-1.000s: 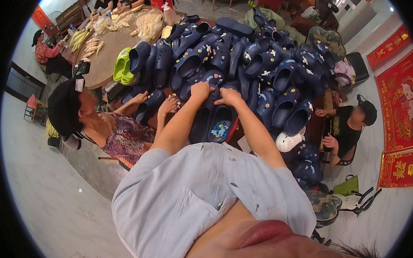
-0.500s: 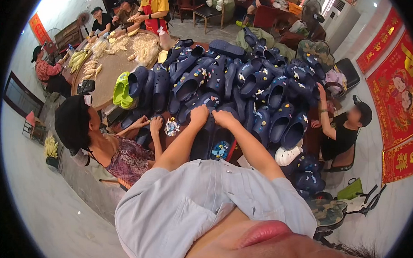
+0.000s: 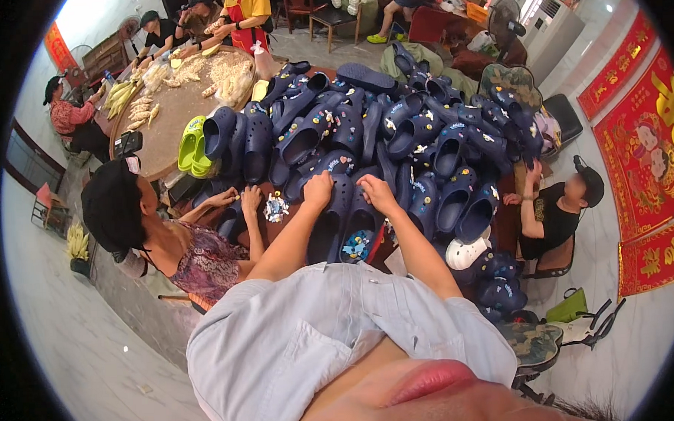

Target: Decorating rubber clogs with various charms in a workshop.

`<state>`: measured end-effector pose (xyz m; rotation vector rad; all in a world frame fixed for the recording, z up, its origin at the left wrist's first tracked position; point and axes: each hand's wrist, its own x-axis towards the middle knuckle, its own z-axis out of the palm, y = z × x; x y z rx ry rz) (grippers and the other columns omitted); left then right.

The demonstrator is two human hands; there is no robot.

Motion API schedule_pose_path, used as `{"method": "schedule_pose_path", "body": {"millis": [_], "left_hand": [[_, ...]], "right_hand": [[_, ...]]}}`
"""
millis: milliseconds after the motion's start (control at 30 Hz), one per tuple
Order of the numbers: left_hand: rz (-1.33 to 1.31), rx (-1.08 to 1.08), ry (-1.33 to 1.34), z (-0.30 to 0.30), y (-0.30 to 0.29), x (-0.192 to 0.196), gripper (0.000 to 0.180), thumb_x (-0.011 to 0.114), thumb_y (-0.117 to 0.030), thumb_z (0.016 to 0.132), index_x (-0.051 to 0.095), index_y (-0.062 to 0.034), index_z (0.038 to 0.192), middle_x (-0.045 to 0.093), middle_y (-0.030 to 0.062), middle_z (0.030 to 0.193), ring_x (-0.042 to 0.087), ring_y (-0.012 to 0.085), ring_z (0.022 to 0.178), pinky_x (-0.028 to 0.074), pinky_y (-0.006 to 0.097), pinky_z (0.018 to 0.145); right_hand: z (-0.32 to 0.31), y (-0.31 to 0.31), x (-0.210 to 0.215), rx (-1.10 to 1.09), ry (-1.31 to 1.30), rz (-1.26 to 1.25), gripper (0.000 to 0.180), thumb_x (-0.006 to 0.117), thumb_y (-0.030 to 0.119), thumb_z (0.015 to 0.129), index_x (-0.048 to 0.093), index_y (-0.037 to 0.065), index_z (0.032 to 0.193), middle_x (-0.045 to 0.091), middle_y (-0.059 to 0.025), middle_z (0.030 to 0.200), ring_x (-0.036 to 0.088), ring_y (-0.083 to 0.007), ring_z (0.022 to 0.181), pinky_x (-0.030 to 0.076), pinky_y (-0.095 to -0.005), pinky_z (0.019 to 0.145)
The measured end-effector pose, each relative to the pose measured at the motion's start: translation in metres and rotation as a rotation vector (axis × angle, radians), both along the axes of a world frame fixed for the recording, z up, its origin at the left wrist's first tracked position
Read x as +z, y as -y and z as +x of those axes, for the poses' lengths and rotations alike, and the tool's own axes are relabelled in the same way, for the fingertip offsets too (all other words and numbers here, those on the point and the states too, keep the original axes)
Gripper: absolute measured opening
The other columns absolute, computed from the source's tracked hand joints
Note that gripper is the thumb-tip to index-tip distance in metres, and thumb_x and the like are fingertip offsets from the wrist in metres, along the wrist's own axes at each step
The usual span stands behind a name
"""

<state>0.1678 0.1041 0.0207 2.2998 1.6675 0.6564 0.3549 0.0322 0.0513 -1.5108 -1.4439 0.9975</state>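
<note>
While the left grip (image 3: 318, 191) and right grip (image 3: 378, 193) curl beside the toes of two navy clogs (image 3: 341, 198) between them, whether either pinches anything cannot be told. Small charms (image 3: 275, 207) lie left of the left grip; beyond both, heaped clogs (image 3: 413, 133) hide most of the brown counter (image 3: 284, 226). Far right of the grips, red posters (image 3: 641, 144) hang, one cut off.

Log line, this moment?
left hand: at navy clogs, grip unclear; right hand: at navy clogs, grip unclear; charm pile: left of hands
</note>
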Motion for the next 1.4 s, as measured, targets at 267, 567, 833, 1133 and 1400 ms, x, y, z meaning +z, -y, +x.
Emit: {"method": "schedule_pose_path", "body": {"millis": [267,567,833,1133,1400], "left_hand": [[-0.27,-0.268,0.365,-0.037,0.057,0.056,0.02,0.053,-0.017,0.093,0.061,0.0008,0.089,0.064,0.0213,0.078,0.065,0.0341,0.066,0.049,0.043,0.06],[-0.289,-0.68,0.412,-0.021,0.126,0.07,0.014,0.06,-0.004,0.084,0.063,0.0028,0.096,0.065,0.0186,0.091,0.064,0.0323,0.078,0.051,0.037,0.069],[-0.21,-0.714,0.125,-0.015,0.142,0.02,0.009,0.055,-0.002,0.076,0.058,-0.0005,0.084,0.062,0.0191,0.077,0.063,0.0384,0.077,0.051,0.046,0.067],[-0.251,-0.678,-0.121,-0.014,0.148,0.015,0.035,0.06,-0.007,0.074,0.062,-0.0041,0.108,0.062,0.0157,0.085,0.064,0.035,0.078,0.052,0.044,0.067],[-0.245,-0.665,-0.218,-0.015,0.153,0.034,0.043,0.065,-0.015,0.077,0.058,-0.0087,0.119,0.064,0.0142,0.089,0.065,0.0335,0.079,0.053,0.043,0.067]], "right_hand": [[-0.008,0.085,0.016,-0.029,0.19,0.335,0.015,0.056,0.015,0.089,0.065,0.003,0.092,0.063,-0.0083,0.078,0.059,-0.022,0.072,0.045,-0.0343,0.067],[-0.027,0.13,-0.008,0.122,0.718,0.59,0.011,0.065,0.016,0.078,0.062,0.009,0.086,0.056,-0.0038,0.078,0.053,-0.022,0.083,0.037,-0.0383,0.077],[-0.029,0.134,-0.016,0.062,0.853,0.553,0.006,0.061,0.015,0.076,0.059,0.01,0.075,0.054,-0.0041,0.077,0.051,-0.0228,0.082,0.036,-0.0391,0.076],[-0.028,0.145,-0.018,0.057,0.722,0.534,0.013,0.071,0.014,0.071,0.063,0.01,0.08,0.054,-0.0035,0.078,0.051,-0.0229,0.084,0.035,-0.0386,0.077],[-0.024,0.144,-0.025,0.097,0.622,0.507,0.008,0.068,0.015,0.075,0.064,0.01,0.08,0.054,-0.0033,0.079,0.052,-0.0223,0.084,0.036,-0.0371,0.074]]}}
